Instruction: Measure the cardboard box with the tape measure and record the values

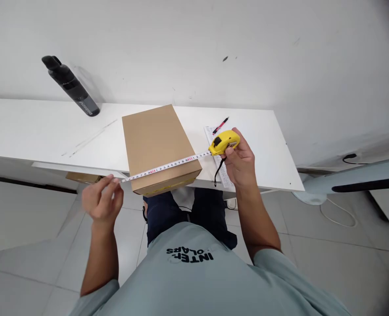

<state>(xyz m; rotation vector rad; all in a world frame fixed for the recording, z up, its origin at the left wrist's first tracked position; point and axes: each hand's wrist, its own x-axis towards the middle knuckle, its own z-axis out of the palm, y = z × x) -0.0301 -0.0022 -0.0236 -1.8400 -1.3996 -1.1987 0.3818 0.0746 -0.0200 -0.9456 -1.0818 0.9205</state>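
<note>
A yellow tape measure is held in my right hand, its black strap hanging below the case. From it the white blade stretches left across a closed brown cardboard box, near the box's front edge. My left hand pinches the free end of the blade, just past the box's left side. The box lies on a white shelf-like table, its front edge jutting slightly over the table's front. Whether the blade touches the box top I cannot tell.
Against the wall at the back left stands a black bottle. A red and black pen lies on a sheet of written paper, right of the box. Below the table's left part, another brown box shows partly.
</note>
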